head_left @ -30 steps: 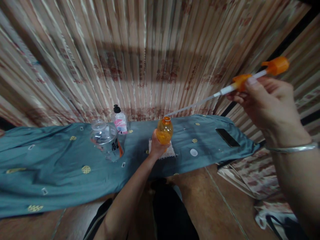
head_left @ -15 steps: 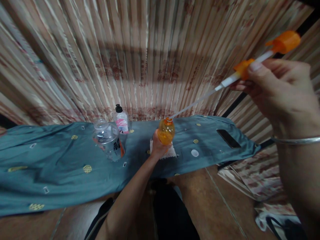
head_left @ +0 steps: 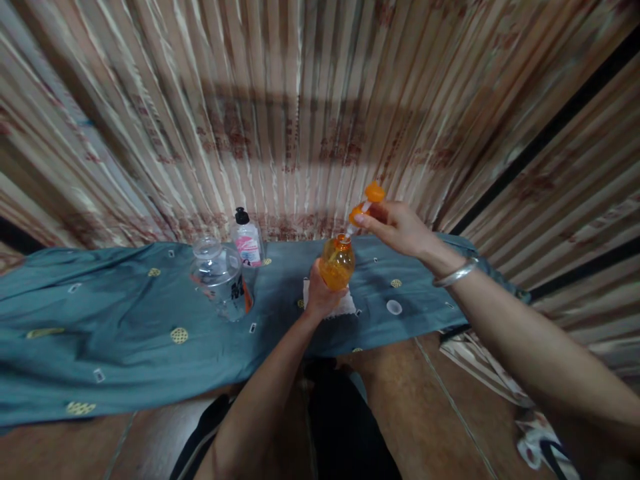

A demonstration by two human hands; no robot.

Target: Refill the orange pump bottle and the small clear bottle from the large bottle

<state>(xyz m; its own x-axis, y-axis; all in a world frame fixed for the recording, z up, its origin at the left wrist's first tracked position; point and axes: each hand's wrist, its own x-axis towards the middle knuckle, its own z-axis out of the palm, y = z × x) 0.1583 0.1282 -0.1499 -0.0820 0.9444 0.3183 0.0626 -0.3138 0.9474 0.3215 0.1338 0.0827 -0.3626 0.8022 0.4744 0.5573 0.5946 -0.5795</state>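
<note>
My left hand (head_left: pixel 321 291) is wrapped round a see-through orange bottle (head_left: pixel 338 265), which stands nearly upright with its neck uncapped. Under the bottle lies a small white cloth (head_left: pixel 346 305). Just above the neck, my right hand (head_left: pixel 395 225) pinches an orange pump top (head_left: pixel 374 193) by its collar. The pump's white tube points down into the bottle mouth, and its lower end shows dimly through the orange wall.
A large clear plastic bottle (head_left: pixel 220 280) without a cap stands at left. Behind it is a clear bottle with a black cap and pink label (head_left: pixel 249 243). A small white disc (head_left: pixel 394 307) lies to the right on the green cloth (head_left: pixel 125 320). A pleated curtain (head_left: pixel 280 120) hangs behind.
My right hand has come down and to the left with the pump, and the tube has gone into the bottle. The left hand stays on the bottle.
</note>
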